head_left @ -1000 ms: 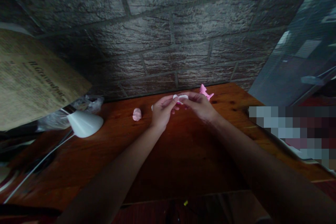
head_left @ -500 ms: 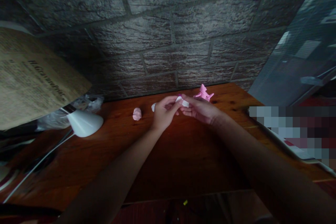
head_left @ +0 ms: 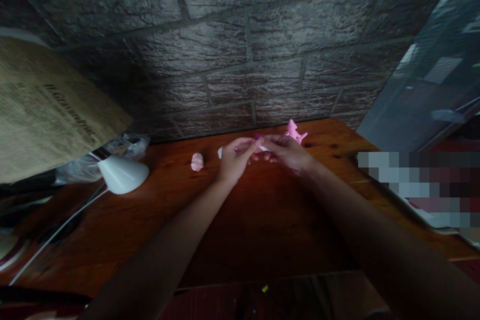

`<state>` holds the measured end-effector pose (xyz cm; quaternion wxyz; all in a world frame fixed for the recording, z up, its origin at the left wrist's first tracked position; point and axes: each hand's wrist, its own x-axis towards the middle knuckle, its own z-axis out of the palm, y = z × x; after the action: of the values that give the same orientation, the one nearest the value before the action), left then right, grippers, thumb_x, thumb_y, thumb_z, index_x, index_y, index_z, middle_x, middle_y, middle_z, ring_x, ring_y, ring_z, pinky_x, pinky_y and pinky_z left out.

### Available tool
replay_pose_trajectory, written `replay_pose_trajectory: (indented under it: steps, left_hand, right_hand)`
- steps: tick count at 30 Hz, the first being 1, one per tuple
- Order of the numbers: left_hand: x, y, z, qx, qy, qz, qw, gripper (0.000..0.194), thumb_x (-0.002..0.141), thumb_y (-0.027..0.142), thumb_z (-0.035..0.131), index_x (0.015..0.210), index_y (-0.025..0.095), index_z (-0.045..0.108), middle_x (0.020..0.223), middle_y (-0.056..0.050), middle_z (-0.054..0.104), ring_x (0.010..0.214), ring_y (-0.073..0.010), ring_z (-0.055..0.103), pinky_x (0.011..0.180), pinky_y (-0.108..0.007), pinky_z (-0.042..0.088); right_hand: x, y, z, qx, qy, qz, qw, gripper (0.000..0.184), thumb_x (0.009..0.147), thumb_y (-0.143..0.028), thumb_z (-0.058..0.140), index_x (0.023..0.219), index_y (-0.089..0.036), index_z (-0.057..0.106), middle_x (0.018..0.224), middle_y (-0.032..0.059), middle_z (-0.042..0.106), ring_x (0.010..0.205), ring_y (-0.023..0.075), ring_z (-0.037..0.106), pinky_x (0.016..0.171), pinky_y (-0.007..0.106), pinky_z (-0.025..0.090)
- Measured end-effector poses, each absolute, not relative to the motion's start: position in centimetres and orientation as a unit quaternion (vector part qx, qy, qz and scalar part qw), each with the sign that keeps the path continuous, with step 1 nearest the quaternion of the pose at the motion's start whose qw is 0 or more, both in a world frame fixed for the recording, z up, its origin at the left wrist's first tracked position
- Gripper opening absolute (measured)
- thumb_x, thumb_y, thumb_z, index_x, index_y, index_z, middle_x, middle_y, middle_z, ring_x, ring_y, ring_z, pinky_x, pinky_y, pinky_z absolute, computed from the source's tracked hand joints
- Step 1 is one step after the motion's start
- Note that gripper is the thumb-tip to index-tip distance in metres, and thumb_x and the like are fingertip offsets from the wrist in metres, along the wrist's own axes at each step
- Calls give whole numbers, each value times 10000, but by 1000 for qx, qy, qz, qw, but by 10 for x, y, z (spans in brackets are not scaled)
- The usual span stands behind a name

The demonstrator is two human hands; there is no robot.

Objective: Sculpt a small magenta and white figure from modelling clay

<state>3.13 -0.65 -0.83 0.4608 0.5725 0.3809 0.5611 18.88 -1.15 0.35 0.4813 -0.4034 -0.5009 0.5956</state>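
Note:
My left hand (head_left: pixel 233 161) and my right hand (head_left: pixel 294 155) meet above the wooden table, fingertips pinched together. Between them is a small white piece (head_left: pixel 264 148), soft-looking and mostly covered by the fingers. A tiny purple bit (head_left: pixel 257 136) shows at the top of the fingertips; whether it joins the white piece I cannot tell. Just behind my right hand stands a pink clay-like figure (head_left: pixel 294 131) with a pointed top and thin limbs, its lower part hidden. Left of my left hand lie a pale pink lump (head_left: pixel 197 161) and a white lump (head_left: pixel 220 152), partly covered by that hand.
A lamp with a printed paper shade (head_left: pixel 56 110) and white base (head_left: pixel 125 179) stands on the left of the wooden table (head_left: pixel 262 230). Clear plastic (head_left: pixel 131 146) lies behind it. A brick-patterned wall (head_left: pixel 225 60) rises at the back. The right side holds a blurred-out area.
My fingers have closed further over the white piece, so less of it shows. The right hand's thumb has shifted left toward the left fingertips. The view has moved slightly.

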Motion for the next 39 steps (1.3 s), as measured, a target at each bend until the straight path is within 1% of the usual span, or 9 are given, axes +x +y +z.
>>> replay_pose_trajectory:
  steps: [5, 9, 15, 19, 23, 26, 30, 34, 39]
  left_hand:
    - [31, -6, -6, 545, 389, 564, 484, 328, 687, 433, 830, 862, 182, 715, 660, -25, 719, 521, -128, 635, 432, -208, 371]
    - [29, -6, -3, 526, 385, 587, 480, 301, 695, 409, 818, 884, 191, 732, 725, -33, 739, 536, -119, 637, 445, -211, 381]
    - [28, -6, -3, 518, 388, 578, 496, 297, 697, 394, 824, 893, 187, 739, 729, -39, 741, 588, -126, 649, 478, -213, 407]
    - [26, -3, -5, 509, 388, 587, 496, 279, 687, 348, 830, 908, 193, 757, 754, -45, 754, 611, -137, 663, 488, -221, 415]
    - [25, -1, -5, 504, 379, 597, 497, 294, 664, 329, 841, 914, 193, 769, 777, -51, 765, 605, -128, 657, 480, -216, 404]
    - [25, -2, -4, 499, 373, 600, 501, 330, 637, 336, 860, 919, 191, 767, 793, -51, 772, 595, -123, 658, 470, -206, 395]
    - [27, -4, -2, 490, 391, 594, 505, 360, 637, 401, 866, 909, 187, 768, 814, -64, 779, 633, -142, 692, 475, -201, 413]
    - [28, -4, -3, 477, 408, 575, 524, 314, 668, 431, 846, 835, 177, 770, 827, -85, 781, 678, -162, 722, 481, -199, 429]
    - [27, -1, -6, 467, 406, 573, 537, 280, 661, 362, 851, 865, 187, 776, 871, -86, 790, 741, -184, 745, 491, -196, 427]
  right_hand:
    - [188, -12, 4, -406, -543, 569, 465, 335, 849, -514, 740, 901, -183, 752, 784, 49, 769, 595, 95, 640, 541, 198, 477]
    - [186, -12, 1, -402, -554, 565, 461, 291, 812, -479, 784, 892, -200, 764, 874, 62, 793, 620, 106, 653, 556, 214, 493]
    - [186, -10, -1, -388, -588, 522, 480, 325, 753, -515, 810, 855, -209, 773, 869, 47, 793, 602, 103, 639, 535, 220, 457]
    - [185, -12, 1, -386, -599, 517, 474, 342, 747, -541, 804, 864, -221, 772, 868, 38, 791, 585, 98, 634, 530, 220, 452]
    - [184, -13, 2, -391, -589, 507, 493, 360, 769, -553, 778, 875, -209, 767, 857, 43, 774, 662, 119, 651, 547, 222, 452]
    - [184, -12, 1, -389, -576, 493, 523, 369, 772, -539, 775, 928, -205, 763, 846, 40, 758, 699, 130, 641, 558, 228, 444]
    - [183, -11, -1, -388, -575, 479, 538, 351, 755, -506, 791, 909, -193, 760, 778, 22, 726, 672, 127, 607, 560, 239, 428]
    - [180, -10, -4, -374, -595, 459, 543, 304, 771, -484, 783, 880, -203, 748, 816, 21, 725, 667, 123, 586, 620, 268, 469]
    - [178, -10, -5, -382, -603, 436, 548, 325, 765, -508, 783, 884, -209, 737, 856, 37, 729, 675, 138, 597, 625, 283, 504]
